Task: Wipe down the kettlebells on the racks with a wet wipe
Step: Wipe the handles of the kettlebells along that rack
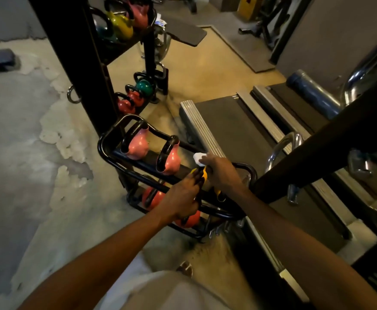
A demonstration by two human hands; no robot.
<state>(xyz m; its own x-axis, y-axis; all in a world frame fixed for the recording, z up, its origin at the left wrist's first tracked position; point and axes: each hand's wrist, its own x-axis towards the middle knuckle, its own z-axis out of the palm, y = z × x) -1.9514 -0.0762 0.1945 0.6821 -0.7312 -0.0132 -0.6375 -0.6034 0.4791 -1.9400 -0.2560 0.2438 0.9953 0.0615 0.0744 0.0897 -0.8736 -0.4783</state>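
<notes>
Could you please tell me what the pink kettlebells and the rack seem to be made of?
The pink kettlebells with black handles look coated in glossy vinyl or paint, judging by their highlights; the core is hidden. The black tubular rack looks like painted steel tubing, smooth with a faint sheen.

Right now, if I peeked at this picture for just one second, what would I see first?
Probably the two arms reaching to the middle, where the right hand holds a white wipe and the left hand grips a yellow kettlebell on the black rack. Next, the two shiny pink kettlebells on the rack's top shelf, just left of the hands.
</notes>
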